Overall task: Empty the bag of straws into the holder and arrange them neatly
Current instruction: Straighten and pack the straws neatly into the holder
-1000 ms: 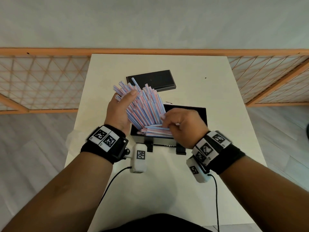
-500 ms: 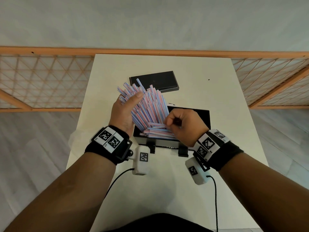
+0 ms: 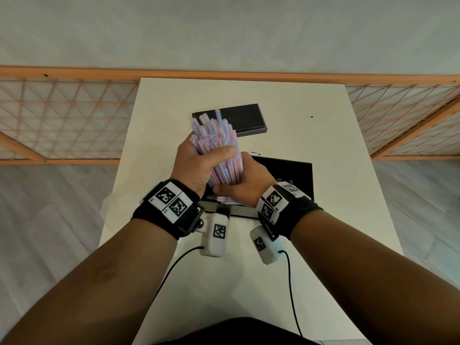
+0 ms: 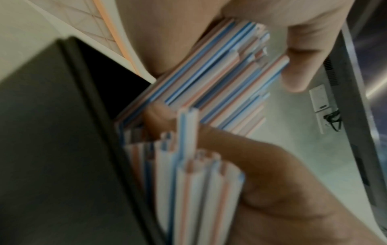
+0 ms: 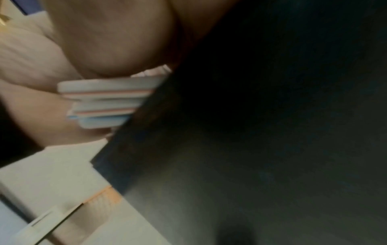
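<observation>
A: What is happening nearest us?
B: The right hand (image 3: 245, 184) is curling around the straws (image 3: 219, 148) low at the black holder (image 3: 296, 175); the left hand (image 3: 196, 165) is clasping them above, tips fanning outward.
A: The risk?
B: Loosening either clasp is likely to spill straws onto the table (image 3: 311, 135), toward the black lid (image 3: 246, 118) beyond.

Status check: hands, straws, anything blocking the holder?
Left hand grips the straws; right hand grips their lower end. Bundle tilted, lower ends in the black holder. Some straws lie flat inside. Nothing blocking.
</observation>
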`<action>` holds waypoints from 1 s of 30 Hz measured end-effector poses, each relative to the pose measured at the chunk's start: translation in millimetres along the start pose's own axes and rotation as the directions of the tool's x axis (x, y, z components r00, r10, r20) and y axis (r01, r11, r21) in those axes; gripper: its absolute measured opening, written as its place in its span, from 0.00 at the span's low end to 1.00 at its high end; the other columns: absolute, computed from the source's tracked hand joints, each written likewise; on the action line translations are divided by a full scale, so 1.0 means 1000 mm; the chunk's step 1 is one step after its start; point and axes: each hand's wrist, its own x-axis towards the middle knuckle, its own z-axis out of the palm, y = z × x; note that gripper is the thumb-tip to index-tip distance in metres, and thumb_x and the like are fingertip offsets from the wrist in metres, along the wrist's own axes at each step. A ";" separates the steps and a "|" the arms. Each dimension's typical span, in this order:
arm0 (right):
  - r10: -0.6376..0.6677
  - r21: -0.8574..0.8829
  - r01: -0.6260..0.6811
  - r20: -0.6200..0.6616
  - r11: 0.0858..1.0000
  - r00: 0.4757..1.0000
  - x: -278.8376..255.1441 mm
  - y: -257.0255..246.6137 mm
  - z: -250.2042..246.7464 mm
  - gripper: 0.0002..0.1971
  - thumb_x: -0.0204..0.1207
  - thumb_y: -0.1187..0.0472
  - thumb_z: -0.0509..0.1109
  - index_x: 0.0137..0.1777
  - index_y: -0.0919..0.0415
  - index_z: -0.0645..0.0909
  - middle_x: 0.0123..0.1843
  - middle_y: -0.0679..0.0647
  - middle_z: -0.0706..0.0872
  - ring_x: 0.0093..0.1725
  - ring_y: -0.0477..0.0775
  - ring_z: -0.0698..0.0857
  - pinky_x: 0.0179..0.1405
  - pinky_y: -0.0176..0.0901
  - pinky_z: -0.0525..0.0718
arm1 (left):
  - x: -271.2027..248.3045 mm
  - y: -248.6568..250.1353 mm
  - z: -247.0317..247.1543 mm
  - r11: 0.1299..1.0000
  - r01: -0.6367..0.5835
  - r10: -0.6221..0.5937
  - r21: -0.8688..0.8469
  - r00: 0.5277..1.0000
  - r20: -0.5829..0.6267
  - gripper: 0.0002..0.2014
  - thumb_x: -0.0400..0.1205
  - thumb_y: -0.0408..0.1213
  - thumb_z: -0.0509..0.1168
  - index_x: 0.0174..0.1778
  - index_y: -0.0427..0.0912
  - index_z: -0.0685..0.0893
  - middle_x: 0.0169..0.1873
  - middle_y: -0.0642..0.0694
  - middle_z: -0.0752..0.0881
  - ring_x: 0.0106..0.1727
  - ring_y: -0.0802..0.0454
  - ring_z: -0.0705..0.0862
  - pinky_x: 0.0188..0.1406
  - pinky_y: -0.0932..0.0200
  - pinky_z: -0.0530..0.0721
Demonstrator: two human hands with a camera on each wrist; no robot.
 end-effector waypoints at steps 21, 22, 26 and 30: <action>-0.016 -0.169 -0.005 -0.124 0.986 0.992 -0.034 0.053 -0.044 0.09 0.70 0.50 0.71 0.46 0.53 0.83 0.44 0.51 0.84 0.44 0.54 0.83 0.44 0.45 0.80 | -0.027 -0.002 -0.022 0.926 0.132 -0.203 -0.352 0.964 -0.173 0.24 0.85 0.57 0.61 0.70 0.45 0.84 0.63 0.44 0.91 0.67 0.45 0.88 0.76 0.39 0.79; 0.002 -0.286 -0.017 -0.053 0.958 0.999 -0.033 0.057 -0.042 0.10 0.72 0.49 0.71 0.46 0.54 0.84 0.45 0.52 0.83 0.45 0.55 0.83 0.46 0.46 0.81 | -0.028 0.000 -0.020 0.919 0.137 -0.212 -0.371 0.962 -0.171 0.23 0.87 0.57 0.58 0.68 0.46 0.85 0.62 0.44 0.91 0.67 0.45 0.88 0.77 0.38 0.78; -0.012 -0.365 0.014 0.007 0.931 1.000 -0.027 0.058 -0.026 0.15 0.74 0.41 0.69 0.39 0.52 0.79 0.40 0.49 0.80 0.41 0.53 0.81 0.40 0.43 0.78 | -0.026 0.009 -0.009 0.918 0.163 -0.233 -0.361 0.959 -0.160 0.31 0.84 0.61 0.62 0.77 0.43 0.80 0.68 0.41 0.88 0.69 0.43 0.87 0.76 0.37 0.78; 0.016 -0.378 -0.014 0.003 0.926 1.000 -0.024 0.052 -0.031 0.18 0.71 0.37 0.72 0.36 0.51 0.76 0.35 0.47 0.81 0.36 0.49 0.81 0.34 0.41 0.76 | -0.026 0.007 -0.004 0.927 0.168 -0.242 -0.334 0.951 -0.194 0.33 0.81 0.61 0.67 0.77 0.43 0.79 0.68 0.40 0.88 0.68 0.41 0.88 0.74 0.37 0.80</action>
